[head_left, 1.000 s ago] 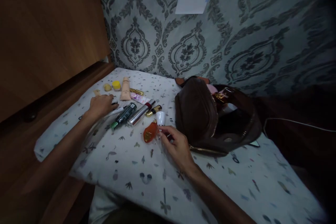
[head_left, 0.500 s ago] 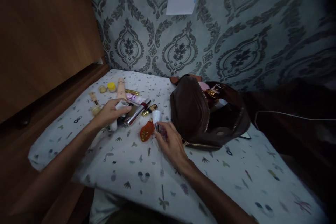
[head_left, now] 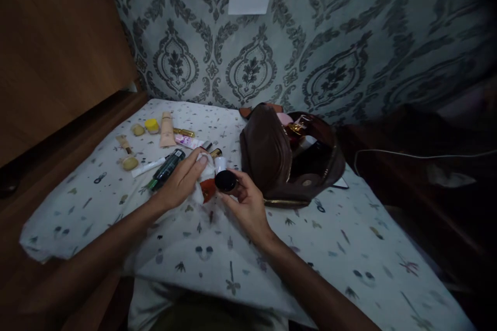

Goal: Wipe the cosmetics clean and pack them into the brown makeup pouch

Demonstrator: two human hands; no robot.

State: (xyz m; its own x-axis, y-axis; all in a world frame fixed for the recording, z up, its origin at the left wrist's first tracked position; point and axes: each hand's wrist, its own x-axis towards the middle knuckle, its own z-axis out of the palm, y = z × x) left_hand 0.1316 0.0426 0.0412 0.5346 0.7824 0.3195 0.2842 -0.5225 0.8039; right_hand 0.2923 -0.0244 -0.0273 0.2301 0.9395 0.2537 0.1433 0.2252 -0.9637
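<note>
My left hand (head_left: 180,181) is closed on a crumpled white cloth (head_left: 208,165), which covers part of the things under it. My right hand (head_left: 248,207) grips a small container with a round, shiny black cap (head_left: 225,180), its body mostly hidden by the fingers. Just behind that cap stands a white-capped item (head_left: 220,164). An orange packet-like thing (head_left: 208,190) lies between the hands, partly covered by the cloth. To the left of my left hand rests a dark bottle with a label (head_left: 167,168), beside a slim white tube (head_left: 145,166).
Farther back lie a beige tube (head_left: 167,132), a yellow-lidded jar (head_left: 151,125), a gold tube (head_left: 184,132) and a pink-white tube (head_left: 188,141). An unzipped brown bag (head_left: 262,152) stands at the right on the patterned sheet (head_left: 303,264). A wooden cabinet (head_left: 58,46) borders the left.
My left hand has moved right with the cloth, uncovering the dark bottle. The black-capped container now shows in my right hand, in front of the white-capped item. The view has shifted slightly right.
</note>
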